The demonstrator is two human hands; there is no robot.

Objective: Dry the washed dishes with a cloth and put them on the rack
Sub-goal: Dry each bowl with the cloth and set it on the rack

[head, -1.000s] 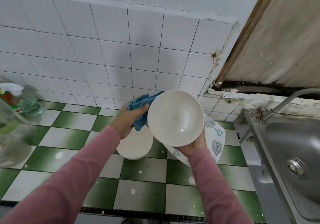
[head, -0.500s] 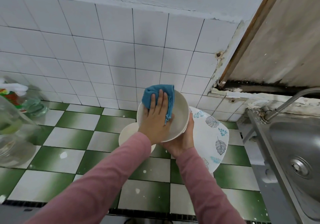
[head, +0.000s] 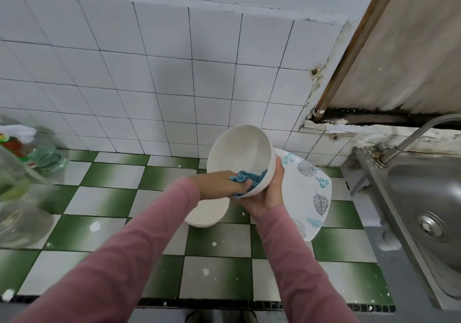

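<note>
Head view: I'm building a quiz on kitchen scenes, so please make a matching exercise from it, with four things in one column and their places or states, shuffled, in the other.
Things:
1. white bowl
2. blue cloth
3. leaf-patterned plate
4. steel sink

Places or states:
a. gripped by the left hand inside the bowl
b. held tilted in the right hand
c. at the far right, beside the tiled counter
d. lying on the counter, partly hidden by the right hand

Pairs: 1-b, 2-a, 3-d, 4-c
</note>
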